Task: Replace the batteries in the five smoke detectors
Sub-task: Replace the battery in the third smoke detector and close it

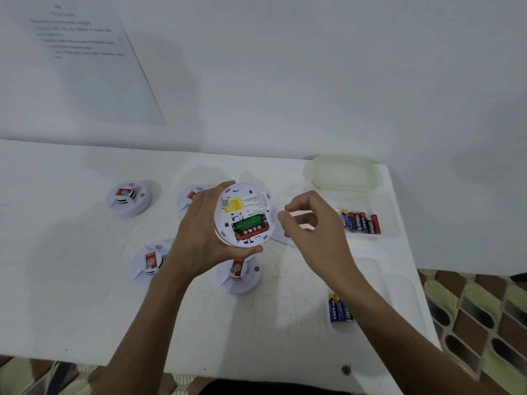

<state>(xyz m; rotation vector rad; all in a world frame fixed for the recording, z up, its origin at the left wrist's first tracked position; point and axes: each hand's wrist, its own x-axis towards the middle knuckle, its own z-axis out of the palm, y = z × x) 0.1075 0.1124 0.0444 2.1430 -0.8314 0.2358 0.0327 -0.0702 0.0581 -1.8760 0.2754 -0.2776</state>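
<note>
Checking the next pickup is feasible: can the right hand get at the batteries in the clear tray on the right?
Probably yes. The right hand hovers just left of the batteries, apparently empty; they lie uncovered in the open clear tray, and nothing stands between.

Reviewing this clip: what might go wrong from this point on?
Mix-up: loose cells lie in two separate groups, the far batteries and the near batteries, and nothing visibly marks old from new.
Drop: the left hand alone holds the open detector in the air above another detector. Prying out the remaining battery with the right hand might knock it loose.
</note>
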